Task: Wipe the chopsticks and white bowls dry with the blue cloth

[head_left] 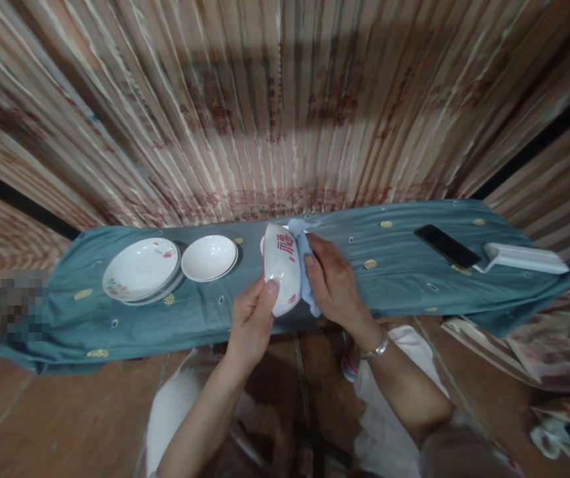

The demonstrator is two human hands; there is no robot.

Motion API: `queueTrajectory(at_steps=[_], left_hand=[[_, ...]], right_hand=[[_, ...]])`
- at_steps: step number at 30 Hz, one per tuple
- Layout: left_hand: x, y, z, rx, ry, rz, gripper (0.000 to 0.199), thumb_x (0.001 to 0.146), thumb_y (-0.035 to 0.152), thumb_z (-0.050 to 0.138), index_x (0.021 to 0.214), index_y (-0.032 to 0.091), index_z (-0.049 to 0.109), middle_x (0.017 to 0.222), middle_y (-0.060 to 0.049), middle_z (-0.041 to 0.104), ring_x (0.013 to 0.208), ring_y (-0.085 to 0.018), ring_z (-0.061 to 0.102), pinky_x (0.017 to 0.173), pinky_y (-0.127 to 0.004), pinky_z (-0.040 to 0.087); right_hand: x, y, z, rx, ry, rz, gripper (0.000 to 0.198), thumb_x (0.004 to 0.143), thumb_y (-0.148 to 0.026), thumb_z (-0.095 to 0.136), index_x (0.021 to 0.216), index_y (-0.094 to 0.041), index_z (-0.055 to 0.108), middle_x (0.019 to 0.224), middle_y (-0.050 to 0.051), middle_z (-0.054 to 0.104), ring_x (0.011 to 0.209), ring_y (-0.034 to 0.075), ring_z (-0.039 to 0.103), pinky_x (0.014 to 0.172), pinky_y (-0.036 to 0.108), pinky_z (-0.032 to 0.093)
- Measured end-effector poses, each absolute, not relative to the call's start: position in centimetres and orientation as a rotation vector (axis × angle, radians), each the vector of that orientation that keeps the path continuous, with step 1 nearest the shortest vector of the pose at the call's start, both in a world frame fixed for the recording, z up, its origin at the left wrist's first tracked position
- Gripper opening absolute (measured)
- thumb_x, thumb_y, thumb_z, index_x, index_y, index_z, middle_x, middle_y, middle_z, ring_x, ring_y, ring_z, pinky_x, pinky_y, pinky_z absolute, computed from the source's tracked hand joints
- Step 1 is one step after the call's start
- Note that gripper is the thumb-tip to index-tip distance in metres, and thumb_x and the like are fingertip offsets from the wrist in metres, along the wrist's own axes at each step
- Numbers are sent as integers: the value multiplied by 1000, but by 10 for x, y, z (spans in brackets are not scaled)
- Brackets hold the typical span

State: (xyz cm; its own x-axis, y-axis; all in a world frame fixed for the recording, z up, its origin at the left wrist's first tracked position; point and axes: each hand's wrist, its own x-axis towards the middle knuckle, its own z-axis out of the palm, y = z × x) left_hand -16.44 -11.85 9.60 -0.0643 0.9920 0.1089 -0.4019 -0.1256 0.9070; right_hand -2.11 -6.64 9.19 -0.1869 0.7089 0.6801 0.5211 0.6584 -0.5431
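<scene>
A white bowl [281, 269] with red characters is tilted on its side above the table's middle. My left hand [253, 322] grips its rim, thumb on the outer wall. In my right hand [332, 279] a light blue cloth [306, 271] is bunched and pressed against the bowl's base side. The right fingers are partly hidden behind the cloth. Behind the held bowl a sliver of another white rim shows, too covered to make out. To the left sit a small stack of white bowls [210, 257] and a stack of white plates [141, 269] with floral marks.
A green-blue cloth with yellow pineapple figures covers the narrow table [404, 292]. On its right lie a black phone [446, 246] and a white, long-shaped object [526, 257]. A patterned curtain [285, 119] hangs right behind the table.
</scene>
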Motion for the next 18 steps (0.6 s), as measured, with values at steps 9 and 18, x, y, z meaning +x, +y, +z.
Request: queueTrajectory(at_steps=[9,18], left_hand=[[-167,-122,94,1089,894,1487,37,87,46,59,102,15,73,94,-9,73,96,-23,65,80,-31,53],[-167,-114,105,959,878,1658,33,74,47,72,90,18,75,79,-3,72,82,-19,67,77,-30,54]], right_hand=[[-14,-52,72,-1165,-1731,561,40,98,-40,29,77,-20,57,66,2,59,62,17,57,61,29,42],[-25,-64,71,-1216,-1832,546,32,96,-29,29,70,-23,47,58,1,55,54,16,55,56,28,36]])
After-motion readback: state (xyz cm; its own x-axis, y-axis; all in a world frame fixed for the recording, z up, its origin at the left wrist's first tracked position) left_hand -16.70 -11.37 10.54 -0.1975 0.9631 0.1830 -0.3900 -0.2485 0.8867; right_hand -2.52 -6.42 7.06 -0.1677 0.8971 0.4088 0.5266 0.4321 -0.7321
